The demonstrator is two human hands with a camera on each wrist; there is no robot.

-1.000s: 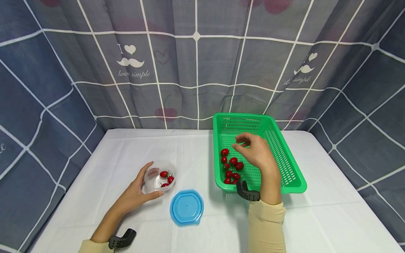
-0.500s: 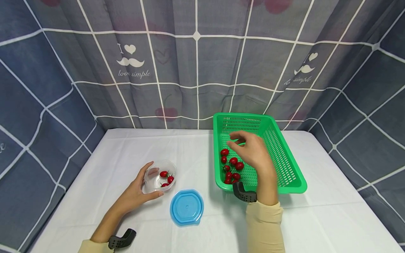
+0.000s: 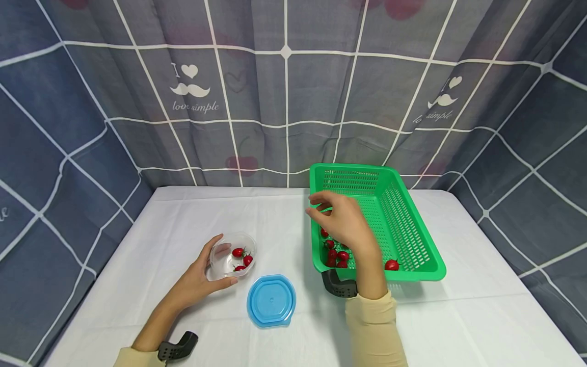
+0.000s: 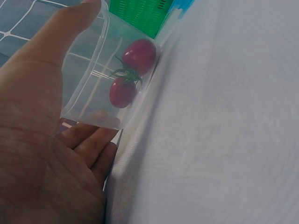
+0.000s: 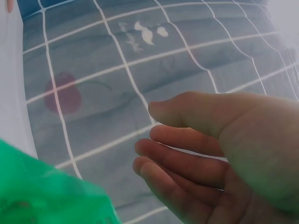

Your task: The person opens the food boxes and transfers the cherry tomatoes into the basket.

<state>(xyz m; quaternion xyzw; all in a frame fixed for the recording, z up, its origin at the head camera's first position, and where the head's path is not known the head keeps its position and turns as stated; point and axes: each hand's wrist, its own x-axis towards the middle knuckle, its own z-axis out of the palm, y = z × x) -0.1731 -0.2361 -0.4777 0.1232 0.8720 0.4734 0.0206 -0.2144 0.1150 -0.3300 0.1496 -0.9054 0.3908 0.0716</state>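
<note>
My left hand [image 3: 199, 278] holds a small clear plastic container [image 3: 223, 266] upright on the table, thumb on the near side and fingers on the far side. Small red cherry tomatoes [image 3: 247, 260] with green stems lie inside it. In the left wrist view, two tomatoes [image 4: 123, 92] show through its wall. Above the left side of a green plastic basket [image 3: 415, 244] hovers my right hand [image 3: 344, 219], fingers loosely bent. The right wrist view shows nothing between its thumb and fingers [image 5: 187, 163]. Several cherry tomatoes [image 3: 342, 256] lie in the basket, partly hidden by this hand.
A blue lid [image 3: 271, 301] lies on the white cloth-covered table [image 3: 279, 219] between container and basket. One tomato [image 3: 392, 265] sits near the basket's front edge, right of the forearm. A grey checked curtain [image 3: 257, 102] stands behind and along both sides.
My right hand has shifted left across the basket to its left rim, covering some tomatoes and uncovering one to the right of the forearm. The left hand and container have stayed put.
</note>
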